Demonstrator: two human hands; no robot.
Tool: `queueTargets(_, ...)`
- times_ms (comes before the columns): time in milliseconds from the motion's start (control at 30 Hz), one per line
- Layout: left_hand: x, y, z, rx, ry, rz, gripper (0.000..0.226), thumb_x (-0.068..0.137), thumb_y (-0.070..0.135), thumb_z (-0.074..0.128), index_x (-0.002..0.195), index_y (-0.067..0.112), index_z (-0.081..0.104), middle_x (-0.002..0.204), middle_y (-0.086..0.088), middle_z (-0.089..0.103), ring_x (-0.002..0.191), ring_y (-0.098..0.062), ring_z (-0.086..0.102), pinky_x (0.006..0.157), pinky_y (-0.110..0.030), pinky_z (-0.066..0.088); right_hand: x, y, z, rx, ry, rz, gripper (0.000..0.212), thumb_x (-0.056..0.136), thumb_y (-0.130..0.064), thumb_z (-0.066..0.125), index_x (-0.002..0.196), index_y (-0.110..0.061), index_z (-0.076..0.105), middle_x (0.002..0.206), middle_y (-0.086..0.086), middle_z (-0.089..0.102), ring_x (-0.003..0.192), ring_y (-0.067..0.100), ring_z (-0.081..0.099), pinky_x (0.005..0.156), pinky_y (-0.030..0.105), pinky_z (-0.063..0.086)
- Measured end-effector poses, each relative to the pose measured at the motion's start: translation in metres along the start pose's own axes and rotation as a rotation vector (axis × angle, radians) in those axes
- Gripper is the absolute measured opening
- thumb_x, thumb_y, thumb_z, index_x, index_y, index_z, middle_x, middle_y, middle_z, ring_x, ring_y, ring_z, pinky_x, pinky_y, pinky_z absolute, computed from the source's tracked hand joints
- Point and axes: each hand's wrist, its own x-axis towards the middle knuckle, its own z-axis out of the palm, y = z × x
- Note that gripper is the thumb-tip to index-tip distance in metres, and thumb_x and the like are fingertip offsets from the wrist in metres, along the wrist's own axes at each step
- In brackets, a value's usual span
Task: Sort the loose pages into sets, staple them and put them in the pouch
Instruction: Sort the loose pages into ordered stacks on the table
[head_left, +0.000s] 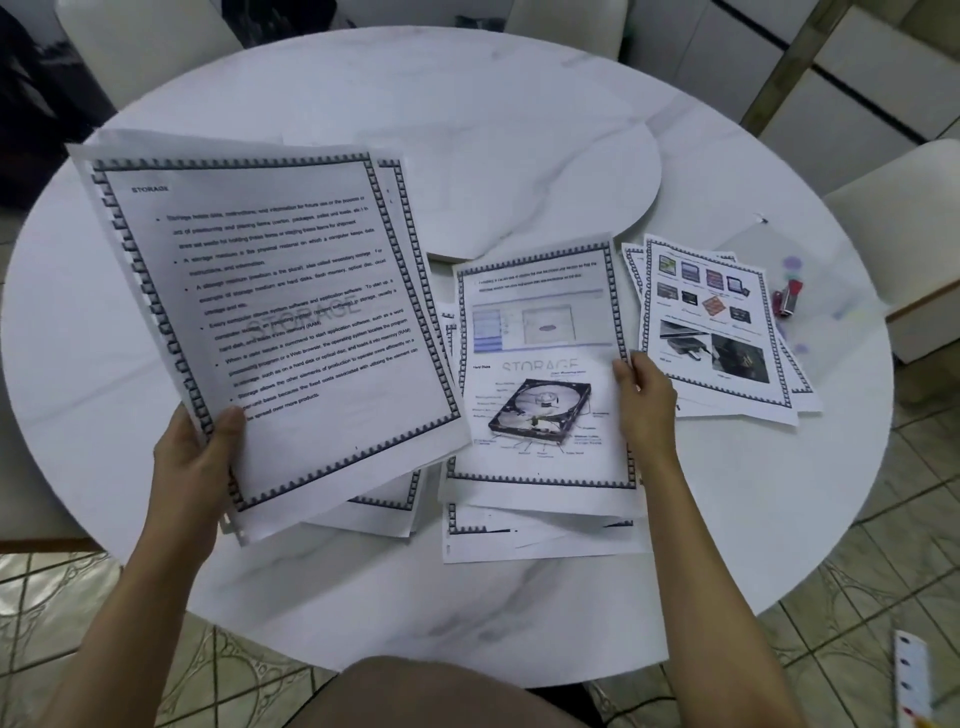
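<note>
The left hand (195, 457) holds a white sheaf of black-bordered text pages (270, 322) above a flat paper pile (384, 514) on the round white marble surface (467, 613). Just right lies a white stack of diagram pages (540, 364), its right edge held by the right hand (644, 395). Right of that hand lie fanned white photo-printed pages (717, 332), and beyond them a small red stapler (787, 304) on a clear plastic pouch (831, 270).

My left hand (192, 457) shows only its thumb; the fingers are behind the sheaf (270, 322) it holds, which covers most of the pile (384, 512) under it. Its body text is too blurred to read. My right hand (644, 400) pinches the hard-disk page (540, 364), whose labels are too small to make out; the sheets beneath show only their edges. The red object (787, 300) by the clear pouch (836, 280) is a blur. A spotted strip (911, 675) is cut off at the lower right corner.
</note>
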Motion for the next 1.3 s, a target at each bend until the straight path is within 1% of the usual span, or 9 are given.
queueTargets(167, -0.006, 0.019, 0.017, -0.096, -0.185, -0.034, 0.023, 0.097, 0.014, 0.042, 0.102, 0.032, 0.057, 0.096, 0.016, 0.069, 0.087, -0.002, 0.065, 0.068, -0.013, 0.055, 0.006, -0.025, -0.014, 0.285, -0.054, 0.011, 0.029, 0.098, -0.015, 0.044, 0.070, -0.017, 0.039, 0.067, -0.001, 0.034, 0.061, 0.004, 0.030, 0.056, 0.020, 0.027)
queueTargets(300, -0.012, 0.030, 0.044, -0.126, -0.284, -0.027, 0.023, 0.096, 0.011, 0.043, 0.101, 0.028, 0.057, 0.087, 0.023, 0.071, 0.080, 0.004, 0.067, 0.065, -0.011, 0.053, -0.002, -0.045, -0.010, 0.464, -0.185, 0.049, 0.020, 0.098, -0.017, 0.045, 0.100, -0.001, 0.057, 0.080, -0.002, 0.054, 0.069, 0.000, 0.053, 0.070, 0.015, 0.044)
queueTargets(367, -0.015, 0.032, 0.055, -0.133, -0.306, -0.025, 0.022, 0.095, 0.013, 0.044, 0.103, 0.029, 0.058, 0.089, 0.023, 0.071, 0.082, 0.004, 0.066, 0.066, -0.010, 0.052, -0.008, -0.053, -0.007, 0.494, -0.290, 0.070, 0.020, 0.098, -0.019, 0.044, 0.105, -0.009, 0.061, 0.089, -0.004, 0.065, 0.081, 0.003, 0.062, 0.079, 0.022, 0.050)
queueTargets(633, -0.035, 0.014, 0.084, -0.142, -0.207, -0.130, 0.022, 0.098, 0.022, 0.043, 0.118, 0.020, 0.052, 0.122, -0.002, 0.058, 0.109, -0.018, 0.056, 0.094, -0.037, 0.045, -0.024, -0.064, -0.007, 0.570, -0.407, 0.100, 0.027, 0.097, -0.010, 0.043, 0.098, -0.029, 0.062, 0.079, -0.016, 0.072, 0.077, 0.001, 0.067, 0.068, 0.018, 0.054)
queueTargets(800, -0.051, 0.013, 0.099, -0.190, -0.151, -0.168, 0.023, 0.099, 0.017, 0.039, 0.118, 0.019, 0.053, 0.106, 0.007, 0.062, 0.098, -0.009, 0.059, 0.084, -0.027, 0.047, -0.030, -0.054, -0.011, 0.566, -0.427, 0.151, 0.023, 0.096, -0.014, 0.046, 0.102, -0.028, 0.064, 0.086, -0.014, 0.073, 0.086, 0.005, 0.069, 0.076, 0.024, 0.056)
queueTargets(933, -0.057, 0.011, 0.104, -0.213, -0.132, -0.151, 0.025, 0.099, 0.013, 0.039, 0.109, 0.029, 0.056, 0.104, 0.013, 0.062, 0.097, -0.006, 0.058, 0.083, -0.025, 0.046, -0.034, -0.045, -0.017, 0.558, -0.421, 0.179, 0.029, 0.098, -0.039, 0.037, 0.106, -0.031, 0.063, 0.104, -0.010, 0.070, 0.103, 0.005, 0.064, 0.094, 0.029, 0.050)
queueTargets(1033, -0.059, 0.008, 0.106, -0.208, -0.093, -0.127, 0.021, 0.099, 0.009, 0.038, 0.107, 0.023, 0.051, 0.100, 0.011, 0.060, 0.095, -0.012, 0.056, 0.080, -0.027, 0.046, -0.034, -0.038, -0.020, 0.566, -0.467, 0.188, 0.058, 0.086, -0.066, 0.032, 0.118, -0.026, 0.062, 0.121, -0.003, 0.065, 0.117, 0.012, 0.057, 0.105, 0.039, 0.041)
queueTargets(1167, -0.058, 0.011, 0.115, -0.160, -0.051, -0.063, 0.026, 0.098, 0.006, 0.038, 0.117, 0.023, 0.046, 0.104, 0.013, 0.057, 0.095, -0.004, 0.055, 0.081, -0.022, 0.045, -0.023, -0.045, -0.024, 0.442, -0.450, 0.091, 0.027, 0.098, -0.035, 0.040, 0.104, -0.018, 0.061, 0.107, 0.009, 0.067, 0.102, 0.015, 0.063, 0.096, 0.029, 0.047)
queueTargets(1300, -0.044, 0.024, 0.123, -0.099, -0.045, 0.030, 0.024, 0.096, 0.005, 0.042, 0.113, 0.021, 0.047, 0.101, 0.013, 0.058, 0.091, -0.001, 0.055, 0.079, -0.021, 0.045, -0.003, -0.055, -0.022, 0.337, -0.358, -0.060, 0.024, 0.096, -0.025, 0.049, 0.102, -0.003, 0.057, 0.105, 0.034, 0.056, 0.099, 0.048, 0.051, 0.091, 0.056, 0.043)
